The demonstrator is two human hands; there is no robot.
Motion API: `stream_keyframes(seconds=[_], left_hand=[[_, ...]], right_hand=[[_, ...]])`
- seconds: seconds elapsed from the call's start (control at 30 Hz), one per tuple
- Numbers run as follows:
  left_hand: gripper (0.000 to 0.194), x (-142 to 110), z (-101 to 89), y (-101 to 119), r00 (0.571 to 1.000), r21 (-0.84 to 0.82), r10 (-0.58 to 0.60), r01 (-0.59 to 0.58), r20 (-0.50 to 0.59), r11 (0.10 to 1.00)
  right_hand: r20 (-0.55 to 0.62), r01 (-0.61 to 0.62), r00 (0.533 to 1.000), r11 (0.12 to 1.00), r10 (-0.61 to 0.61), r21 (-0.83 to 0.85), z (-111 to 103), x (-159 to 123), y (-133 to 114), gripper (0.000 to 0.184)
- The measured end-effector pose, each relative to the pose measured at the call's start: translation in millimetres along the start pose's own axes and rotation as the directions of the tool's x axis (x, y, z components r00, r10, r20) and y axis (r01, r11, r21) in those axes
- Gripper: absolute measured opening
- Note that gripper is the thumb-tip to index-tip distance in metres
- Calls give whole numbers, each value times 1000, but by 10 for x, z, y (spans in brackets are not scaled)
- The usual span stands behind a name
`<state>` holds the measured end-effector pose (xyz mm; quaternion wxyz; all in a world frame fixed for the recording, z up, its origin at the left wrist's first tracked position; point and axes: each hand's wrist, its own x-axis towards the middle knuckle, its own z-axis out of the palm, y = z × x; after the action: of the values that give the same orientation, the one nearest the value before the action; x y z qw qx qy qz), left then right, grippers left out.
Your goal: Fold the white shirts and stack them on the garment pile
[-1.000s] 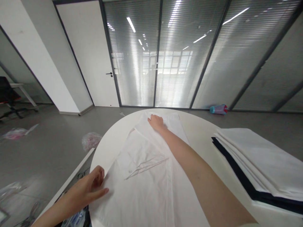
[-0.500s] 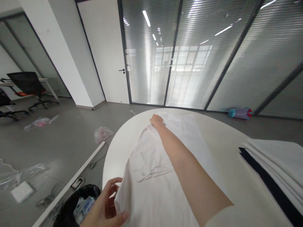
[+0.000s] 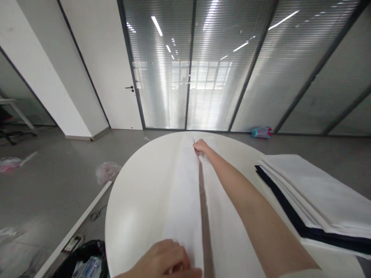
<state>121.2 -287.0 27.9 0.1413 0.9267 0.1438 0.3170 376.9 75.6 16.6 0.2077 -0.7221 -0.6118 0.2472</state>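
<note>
Two hands sit at opposite ends of the work. The right hand (image 3: 201, 147) is closed, fingers pinched into the far end of a folded white garment (image 3: 185, 200). The left hand (image 3: 162, 262) is curled over the near end; its hold cannot be confirmed. The garment's long axis runs straight away from the person, along the middle of a round white table (image 3: 139, 220). A stack of folded white cloth (image 3: 307, 197) lies well to the right.

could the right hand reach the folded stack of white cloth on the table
Probably yes. The right hand is at the far end of the folded white garment, and the stack lies to its right on the same round table, with no object showing between them.
</note>
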Motion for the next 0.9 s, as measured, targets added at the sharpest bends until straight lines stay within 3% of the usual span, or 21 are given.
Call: stream_keyframes(seconds=[0.13,0.2,0.3,0.47,0.53,0.57,0.63,0.67,0.73,0.77,0.8,0.9], left_hand=[[27,6,586,-107,996,159,-36,22,83,987],[29,-19,708,-124,997,252,-24,4,78,968],[22,7,603,-75,998,300,59,-67,36,952],[18,156,186,85,982,104,50,-31,-183,994],[20,233,74,127,973,67,55,-41,-224,997],[21,279,30,141,980,69,69,-58,-185,996],[19,382,-39,153,993,94,111,-114,37,989],[17,436,-62,148,972,102,146,-166,182,981],[12,537,-75,108,881,86,178,-239,439,967],[11,581,-58,69,834,57,194,-260,516,964],[10,619,-24,18,804,13,219,-271,552,962],[4,705,156,-189,777,-225,301,-209,553,952]], right_hand=[[13,-37,999,999,37,-11,-28,-21,302,14],[20,-30,999,1000,30,6,-17,-4,341,16],[27,-18,999,999,17,46,-7,19,346,18],[43,-6,999,993,1,122,-21,9,358,21],[50,-3,999,989,-4,146,-29,-9,364,23],[52,-1,999,988,-7,156,-33,-20,367,24],[49,6,999,986,-14,168,-36,-41,374,25],[46,11,999,985,-19,170,-36,-50,379,25],[42,23,999,986,-30,166,-33,-62,393,25],[41,29,998,987,-36,161,-31,-65,400,25],[41,36,998,988,-43,153,-29,-65,407,26],[41,55,997,991,-61,122,-30,-62,423,27]])
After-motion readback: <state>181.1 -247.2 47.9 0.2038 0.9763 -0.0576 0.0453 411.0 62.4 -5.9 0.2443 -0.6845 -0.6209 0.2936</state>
